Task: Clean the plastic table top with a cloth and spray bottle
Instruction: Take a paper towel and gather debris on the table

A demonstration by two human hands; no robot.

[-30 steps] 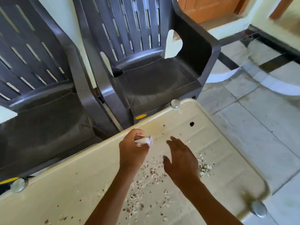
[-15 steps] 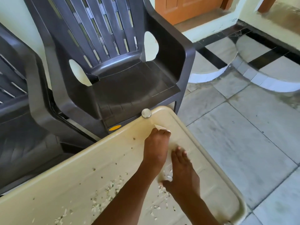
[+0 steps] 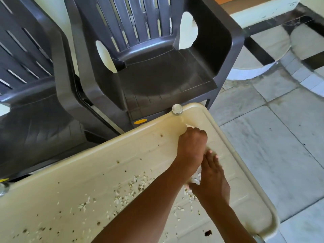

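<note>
From the head view, the cream tabletop [image 3: 87, 172] is far from clean. The left hand [image 3: 192, 142] sits just below the metal knob [image 3: 177, 109] at the far corner. Its fingers [image 3: 198, 134] are curled tight round a white cloth [image 3: 190, 126], of which only a scrap pokes out on the knob side. The right hand [image 3: 210, 178] lies further from the knob, touching the left wrist. Its fingers [image 3: 212, 155] are straight and flat on the plastic, holding nothing, with a small heap of crumbs by the thumb.

I'd say the wiping has only just started. The patch right beside the knob looks fairly bare, with only a few dark specks to its left. Away from the knob, towards the person, pale crumbs [image 3: 133, 186] and dark specks are scattered across most of the surface. A dark blot [image 3: 208, 233] sits near the near edge, well away from the knob.

No spray bottle is in sight, and I can't tell whether the surface is wet. Gathering the crumbs, spraying and wiping down most of the top all seem to be left. Two dark chairs [image 3: 157, 76] stand behind the knob.
</note>
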